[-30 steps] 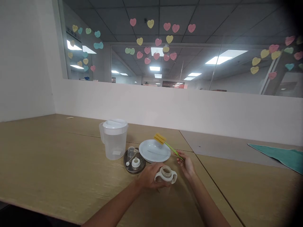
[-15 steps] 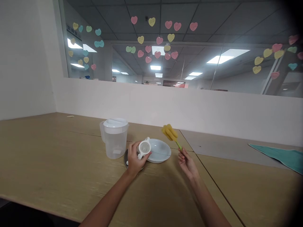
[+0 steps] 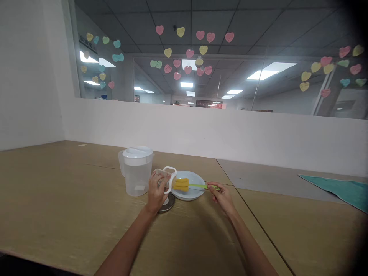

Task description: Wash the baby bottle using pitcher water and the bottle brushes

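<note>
Our left hand (image 3: 156,191) was curled around a clear bottle (image 3: 162,172), which we held tipped on its side above the surface (image 3: 86,214), its mouth and its white two-handled collar (image 3: 174,179) turned toward the surface's right side. Our right hand (image 3: 222,195) pinched a brush (image 3: 198,186) between thumb and fingers near the end of its green handle (image 3: 217,188), and the handle lay nearly level over a white bowl (image 3: 186,198). We had the brush's yellow sponge head (image 3: 181,184) at the bottle's mouth; we could not tell whether its tip was inside.

Below our left hand, a metal tray (image 3: 169,207) sat just beside the bowl, toward the surface's near edge, and bore a white piece (image 3: 166,201) that our hand mostly hid. On the side toward the surface's left edge, a lidded, translucent jug (image 3: 138,176) stood upright, its handle pointing that way. Close to the far left corner we saw a small flat scrap (image 3: 82,145), while a teal cloth (image 3: 339,189) lay well apart, toward the far edge on the right.
</note>
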{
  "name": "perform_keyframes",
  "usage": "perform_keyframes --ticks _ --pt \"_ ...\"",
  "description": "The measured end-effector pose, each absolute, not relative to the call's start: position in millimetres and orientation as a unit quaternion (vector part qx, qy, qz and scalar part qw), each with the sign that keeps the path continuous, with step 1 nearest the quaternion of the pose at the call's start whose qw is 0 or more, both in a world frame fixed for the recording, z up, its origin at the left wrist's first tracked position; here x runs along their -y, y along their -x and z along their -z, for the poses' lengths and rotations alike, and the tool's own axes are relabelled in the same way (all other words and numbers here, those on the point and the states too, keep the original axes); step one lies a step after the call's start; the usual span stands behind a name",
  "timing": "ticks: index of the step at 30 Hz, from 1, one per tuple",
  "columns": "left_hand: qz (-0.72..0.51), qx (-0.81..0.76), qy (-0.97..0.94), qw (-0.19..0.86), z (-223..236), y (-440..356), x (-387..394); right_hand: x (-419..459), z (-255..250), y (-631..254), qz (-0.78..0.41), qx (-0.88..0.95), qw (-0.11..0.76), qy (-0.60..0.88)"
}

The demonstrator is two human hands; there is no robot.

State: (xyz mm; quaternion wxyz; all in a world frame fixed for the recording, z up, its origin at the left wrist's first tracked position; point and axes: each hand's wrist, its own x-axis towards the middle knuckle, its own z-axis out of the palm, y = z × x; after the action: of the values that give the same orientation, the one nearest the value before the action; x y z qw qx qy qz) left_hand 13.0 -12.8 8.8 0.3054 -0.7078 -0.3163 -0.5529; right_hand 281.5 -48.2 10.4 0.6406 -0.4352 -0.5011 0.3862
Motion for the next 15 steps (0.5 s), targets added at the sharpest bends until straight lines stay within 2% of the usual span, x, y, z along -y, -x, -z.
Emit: perform_keyframes --ticks 3,10,12,15 --pt "0.528 0.294 0.72 0.342 -5 -16 11 49 -8 -272 -0.381 0.514 0.629 0.442" --pt "0.482 0.301 0.748 0.343 -1 -32 14 55 -6 -249 -0.435 0.537 0.581 0.429" --pt "0.484 0.327 0.73 0.354 -3 -29 11 53 -7 -258 -0.447 0.506 0.604 0.423" --pt "0.482 0.371 0.703 0.368 -7 -17 5 44 -6 -287 -0.439 0.41 0.688 0.407"
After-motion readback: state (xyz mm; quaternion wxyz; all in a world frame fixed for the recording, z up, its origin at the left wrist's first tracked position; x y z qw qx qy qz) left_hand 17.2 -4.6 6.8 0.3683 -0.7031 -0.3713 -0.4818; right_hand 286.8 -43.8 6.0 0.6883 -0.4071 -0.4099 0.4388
